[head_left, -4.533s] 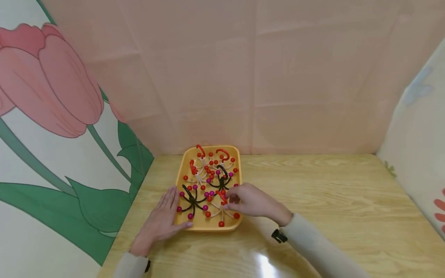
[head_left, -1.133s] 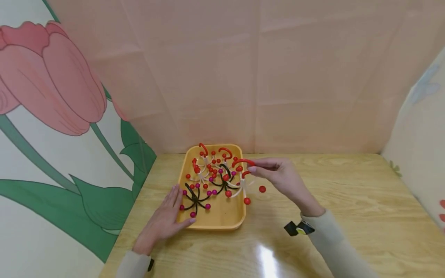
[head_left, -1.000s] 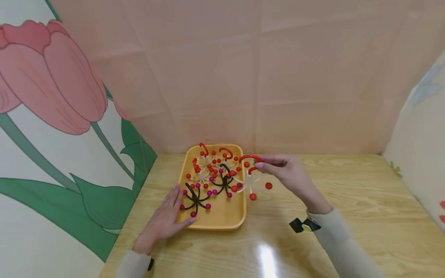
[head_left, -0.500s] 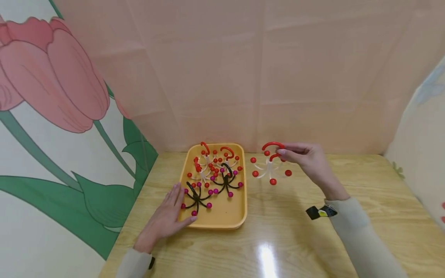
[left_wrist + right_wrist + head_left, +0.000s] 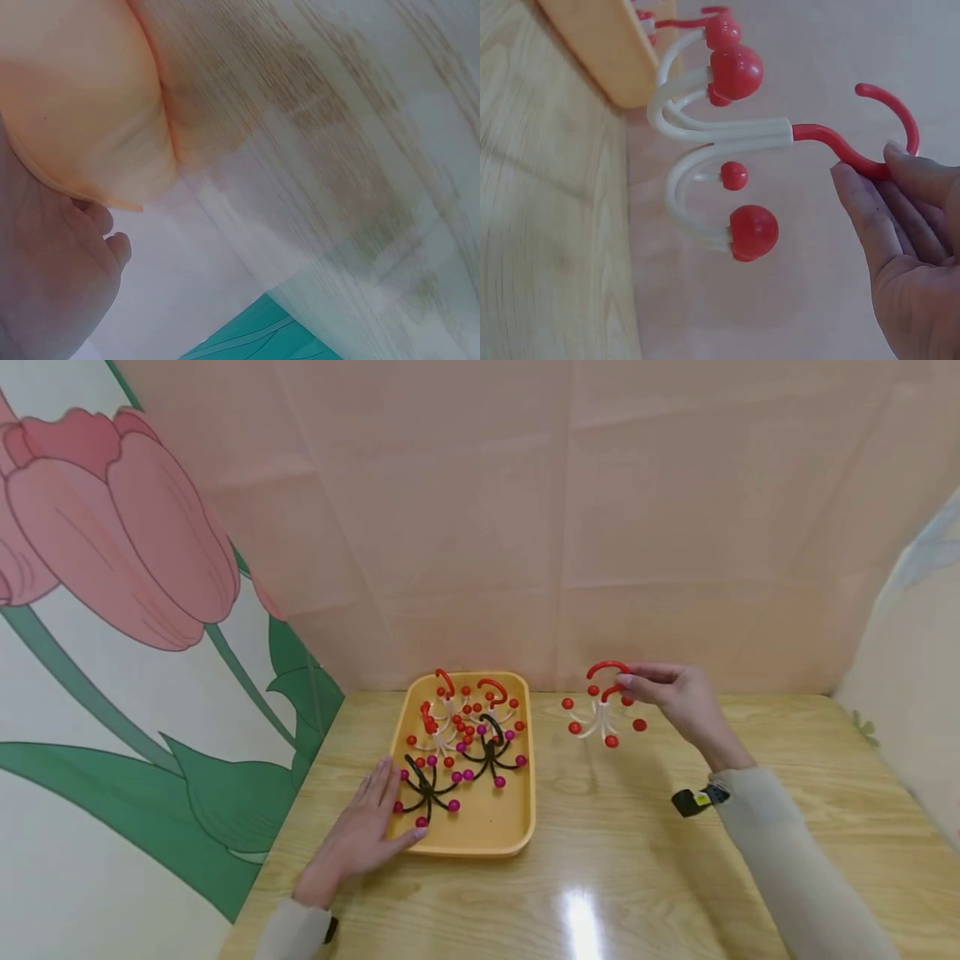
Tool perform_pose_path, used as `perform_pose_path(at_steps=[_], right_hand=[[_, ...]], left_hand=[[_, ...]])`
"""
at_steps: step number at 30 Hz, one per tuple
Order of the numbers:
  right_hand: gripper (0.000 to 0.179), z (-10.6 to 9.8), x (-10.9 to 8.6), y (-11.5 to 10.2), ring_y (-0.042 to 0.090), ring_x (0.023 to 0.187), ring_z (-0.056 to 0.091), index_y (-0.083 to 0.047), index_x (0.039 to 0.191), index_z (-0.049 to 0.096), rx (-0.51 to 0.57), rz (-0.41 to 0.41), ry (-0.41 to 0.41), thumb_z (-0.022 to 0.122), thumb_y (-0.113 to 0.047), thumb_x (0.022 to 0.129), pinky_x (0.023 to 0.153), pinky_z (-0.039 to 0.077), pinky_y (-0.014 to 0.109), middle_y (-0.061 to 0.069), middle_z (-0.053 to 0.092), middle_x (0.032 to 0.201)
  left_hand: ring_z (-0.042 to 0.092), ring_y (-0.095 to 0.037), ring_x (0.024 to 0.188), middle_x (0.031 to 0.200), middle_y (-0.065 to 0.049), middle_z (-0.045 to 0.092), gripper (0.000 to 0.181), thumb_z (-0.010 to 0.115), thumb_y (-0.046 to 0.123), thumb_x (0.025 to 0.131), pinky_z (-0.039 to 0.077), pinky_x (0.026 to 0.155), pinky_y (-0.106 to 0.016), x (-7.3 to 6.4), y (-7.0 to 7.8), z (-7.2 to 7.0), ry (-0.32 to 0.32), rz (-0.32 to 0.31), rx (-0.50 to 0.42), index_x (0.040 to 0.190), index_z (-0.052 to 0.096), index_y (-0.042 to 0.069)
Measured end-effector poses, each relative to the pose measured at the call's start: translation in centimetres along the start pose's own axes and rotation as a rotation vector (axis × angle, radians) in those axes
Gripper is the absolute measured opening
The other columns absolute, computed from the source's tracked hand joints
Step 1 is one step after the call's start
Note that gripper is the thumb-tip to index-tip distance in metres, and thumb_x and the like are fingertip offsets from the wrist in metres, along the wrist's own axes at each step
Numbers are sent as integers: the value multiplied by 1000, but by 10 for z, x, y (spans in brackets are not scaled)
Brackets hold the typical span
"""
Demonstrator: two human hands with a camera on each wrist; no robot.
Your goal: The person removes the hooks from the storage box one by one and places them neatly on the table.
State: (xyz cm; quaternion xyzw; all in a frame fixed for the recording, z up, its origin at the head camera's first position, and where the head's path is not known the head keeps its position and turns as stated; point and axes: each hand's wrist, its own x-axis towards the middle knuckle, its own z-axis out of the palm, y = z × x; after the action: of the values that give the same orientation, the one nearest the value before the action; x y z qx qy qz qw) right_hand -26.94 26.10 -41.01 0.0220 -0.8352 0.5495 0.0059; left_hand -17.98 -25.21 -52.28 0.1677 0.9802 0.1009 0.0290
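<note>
Red-and-white hook (image 5: 765,132): smooth plastic, as we see it, its ball ends (image 5: 736,71) glossy. Black hooks (image 5: 426,787): plastic, we judge, with a slight sheen. Tray (image 5: 480,827): smooth plastic, softly shiny. Tabletop (image 5: 637,877): wood-grained, glossy; we note a bright glare. Backdrop (image 5: 465,527): matt, creased, cloth or paper, we cannot tell which. Sleeves (image 5: 795,860): matt cloth.

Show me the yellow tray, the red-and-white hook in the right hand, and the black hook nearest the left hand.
Yellow tray (image 5: 487,827): head view, on its bare floor.
Red-and-white hook (image 5: 759,133): right wrist view, on its white stem.
Black hook (image 5: 427,787): head view, where its legs meet.
</note>
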Motion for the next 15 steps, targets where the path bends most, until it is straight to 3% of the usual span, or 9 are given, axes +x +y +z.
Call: perform_pose_path(at_steps=[4,8,11,15], right_hand=[[63,-1,10,6,7,101,79,-6,140,66,8,17,-12,76,-48,95,116,48,57,-4,82,114],[61,1,19,16,5,98,79,-1,141,64,46,-3,-21,74,-42,97,103,59,34,-6,82,112],[58,6,26,25,4,95,79,4,140,63,117,-12,-20,75,-34,98,88,60,17,-10,82,107],[54,16,35,35,3,90,78,9,136,64,188,-30,-17,76,-27,98,81,61,16,-14,81,100]], left_hand=[[-1,-29,167,179,-13,-5,113,52,78,94,15,135,-50,1,1,0,-14,-8,-3,168,6,7],[-2,-29,167,178,-11,-8,112,50,79,94,14,135,-50,2,2,0,-31,-19,-2,168,5,8],[-1,-30,167,178,-11,-7,113,50,80,94,15,135,-51,1,2,0,-30,-20,-3,168,6,8],[2,-31,167,179,-12,-5,113,49,81,94,19,135,-51,1,1,1,-20,-23,-1,169,7,8]])
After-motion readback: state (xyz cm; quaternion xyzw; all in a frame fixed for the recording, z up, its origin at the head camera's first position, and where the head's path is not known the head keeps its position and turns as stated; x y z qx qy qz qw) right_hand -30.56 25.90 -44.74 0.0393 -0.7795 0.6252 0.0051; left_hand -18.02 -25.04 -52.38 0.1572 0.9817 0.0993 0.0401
